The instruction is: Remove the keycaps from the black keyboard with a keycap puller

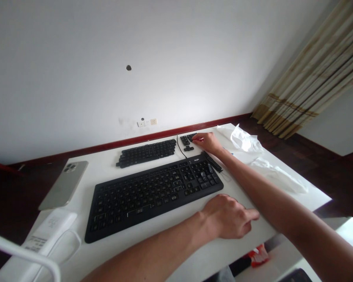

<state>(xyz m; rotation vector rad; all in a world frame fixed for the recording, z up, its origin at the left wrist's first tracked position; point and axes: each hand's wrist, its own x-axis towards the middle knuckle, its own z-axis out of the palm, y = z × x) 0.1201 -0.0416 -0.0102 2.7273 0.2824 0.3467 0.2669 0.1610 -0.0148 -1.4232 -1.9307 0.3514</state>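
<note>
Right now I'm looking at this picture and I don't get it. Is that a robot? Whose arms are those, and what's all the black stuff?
No robot here! Those are a person's own bare arms. There is just one picture, taken by a camera worn on that person's head, looking forward and down.

On the white table lies a black computer keyboard with many of its key tops missing. Behind it are loose black keycaps, laid out in rows. At the left is a phone, and at the right some crumpled plastic wrapping.

The right hand reaches to more small keycaps at the back; I can't tell whether its fingers are gripping one. The left hand is curled near the front of the keyboard, with nothing visible in it.
</note>
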